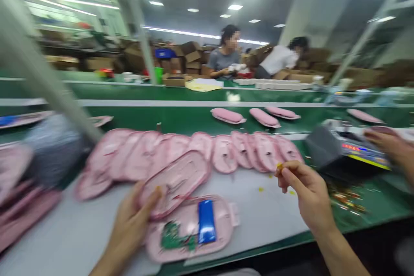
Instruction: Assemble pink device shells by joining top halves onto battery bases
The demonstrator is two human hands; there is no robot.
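Note:
My left hand (134, 220) grips a pink plastic shell half (181, 181), tilted with its inner side facing me. Under it, a second pink shell half (221, 224) lies open on the white work surface. Inside that one sit a green circuit board (171, 235) and a blue battery pack (206, 222). A thin red wire (184, 198) shows between the two halves. To the right, my right hand (304, 189) is raised above the table, pinching a small yellow-amber piece of tape (279, 167) between thumb and fingers.
A row of pink shells (224, 153) stands behind my hands. At right are a tape dispenser (349, 146) with a lit display, another person's hand (388, 142) and scattered small brass-coloured parts (349, 200). A bubble-wrap bag (54, 151) is at left. Closed pink cases (228, 115) lie on the green belt.

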